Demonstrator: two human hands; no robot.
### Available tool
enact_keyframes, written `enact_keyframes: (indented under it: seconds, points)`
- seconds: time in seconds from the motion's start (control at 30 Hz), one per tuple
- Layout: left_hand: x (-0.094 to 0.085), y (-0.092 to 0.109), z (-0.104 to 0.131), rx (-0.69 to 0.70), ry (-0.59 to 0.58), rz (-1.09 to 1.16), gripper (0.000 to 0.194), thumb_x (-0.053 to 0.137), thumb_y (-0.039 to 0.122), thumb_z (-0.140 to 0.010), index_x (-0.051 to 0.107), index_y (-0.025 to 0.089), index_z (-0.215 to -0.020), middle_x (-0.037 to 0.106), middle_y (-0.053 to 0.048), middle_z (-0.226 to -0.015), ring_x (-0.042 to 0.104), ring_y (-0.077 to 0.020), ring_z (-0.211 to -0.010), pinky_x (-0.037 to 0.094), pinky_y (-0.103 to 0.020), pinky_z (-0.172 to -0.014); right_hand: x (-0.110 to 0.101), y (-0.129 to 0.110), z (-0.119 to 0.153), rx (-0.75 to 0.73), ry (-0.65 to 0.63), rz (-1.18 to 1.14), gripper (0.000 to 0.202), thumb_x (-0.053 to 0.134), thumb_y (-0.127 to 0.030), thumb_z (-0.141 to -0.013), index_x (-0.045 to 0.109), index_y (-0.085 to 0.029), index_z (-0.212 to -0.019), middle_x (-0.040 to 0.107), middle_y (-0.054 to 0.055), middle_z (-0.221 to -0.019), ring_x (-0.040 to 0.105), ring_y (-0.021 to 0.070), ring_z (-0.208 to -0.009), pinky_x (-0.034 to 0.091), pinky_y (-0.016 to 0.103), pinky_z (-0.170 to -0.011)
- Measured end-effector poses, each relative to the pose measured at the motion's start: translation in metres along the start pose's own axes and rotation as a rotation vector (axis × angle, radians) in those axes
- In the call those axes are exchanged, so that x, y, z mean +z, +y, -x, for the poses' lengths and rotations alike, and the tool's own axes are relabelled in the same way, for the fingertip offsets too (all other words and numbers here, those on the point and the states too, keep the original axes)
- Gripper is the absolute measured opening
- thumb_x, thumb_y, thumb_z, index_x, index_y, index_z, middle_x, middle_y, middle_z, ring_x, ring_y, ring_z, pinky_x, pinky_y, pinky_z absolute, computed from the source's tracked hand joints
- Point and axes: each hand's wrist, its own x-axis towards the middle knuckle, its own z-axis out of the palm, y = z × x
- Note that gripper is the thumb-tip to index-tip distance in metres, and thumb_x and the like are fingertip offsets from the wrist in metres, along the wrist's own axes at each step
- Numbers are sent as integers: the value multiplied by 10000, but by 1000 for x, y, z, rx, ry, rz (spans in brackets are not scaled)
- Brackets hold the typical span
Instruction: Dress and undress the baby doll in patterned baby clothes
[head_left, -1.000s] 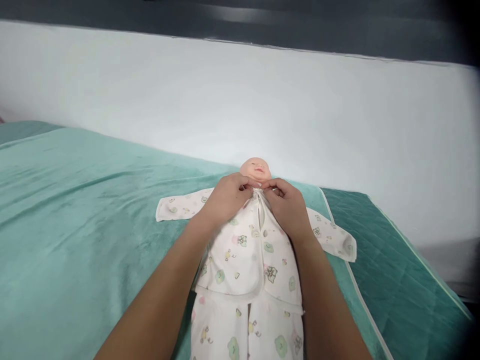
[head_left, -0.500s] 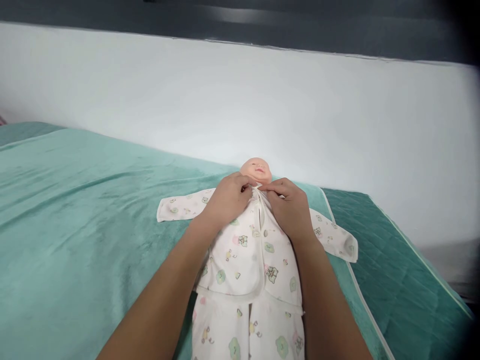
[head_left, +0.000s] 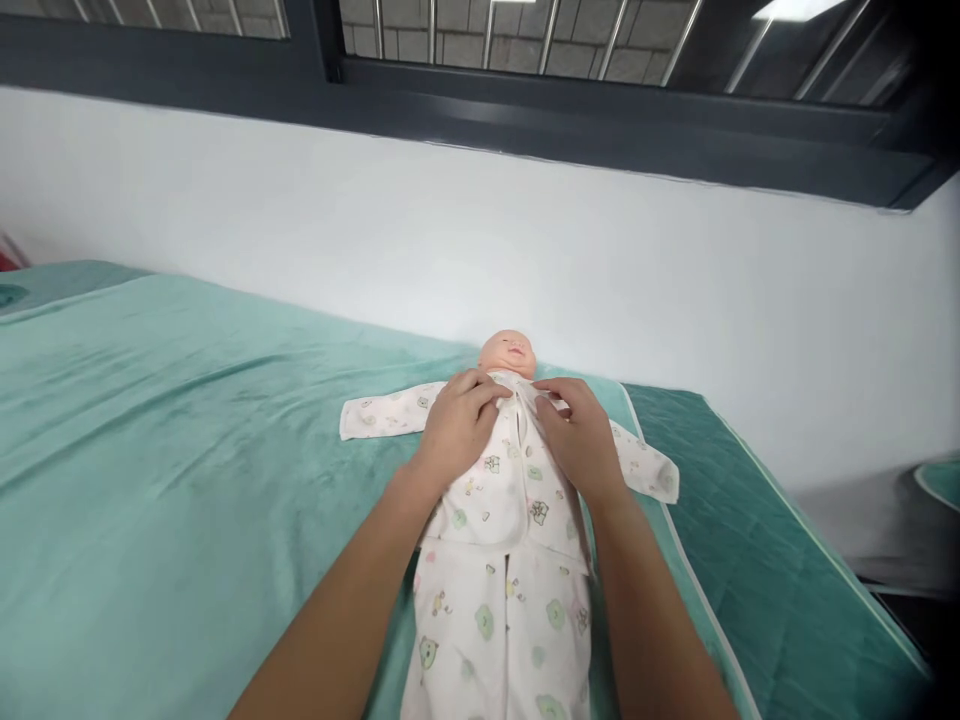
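A baby doll (head_left: 507,352) lies on its back, its head near the wall. It wears a white printed baby shirt (head_left: 499,500) and matching trousers (head_left: 487,640), with the sleeves spread to both sides. My left hand (head_left: 463,420) rests on the shirt's upper chest, fingertips by the front opening just below the collar. On the other side of the opening, my right hand (head_left: 576,425) touches the shirt with its fingers apart. The collar meets at the top, and a narrow gap runs below it. The doll's arms are hidden in the sleeves.
A light green blanket (head_left: 225,480) covers the bed under the doll. To the right shows a darker green quilted mattress cover (head_left: 720,500). Behind stands a white wall (head_left: 420,240), beneath a dark window frame (head_left: 480,110) with metal bars outside.
My fingers have loosened from their pinch at the collar and moved slightly apart, uncovering the neckline. The camera view has tilted up, bringing the window into sight.
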Motion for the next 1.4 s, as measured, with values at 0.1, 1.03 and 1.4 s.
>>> enact_keyframes:
  seconds: [0.1,1.03,1.4]
  points:
    - [-4,5,8,15,27,19,276,463,189,-928,709,237,-1043,646,-46,-1044,549,-208,-1072,418,-358,-981,1,-11,17,25,68,-5,195,524,-328,-884,670,-238,-977,652,59,-1047,587,194,-899,472,335,-751]
    - [-5,9,-4,-184,-111,255,128,621,327,-851,654,212,-805,626,1,-841,555,-155,-820,413,-275,-707,9,-16,26,324,43,-350,233,694,-385,-783,752,-227,-944,721,7,-922,616,179,-871,455,293,-805]
    - [-7,9,-1,-96,-166,297,203,516,300,-912,650,202,-796,605,-9,-887,564,-163,-889,423,-291,-795,2,-18,22,296,-111,-269,264,718,-360,-756,682,-220,-977,632,-22,-777,497,114,-670,418,255,-641]
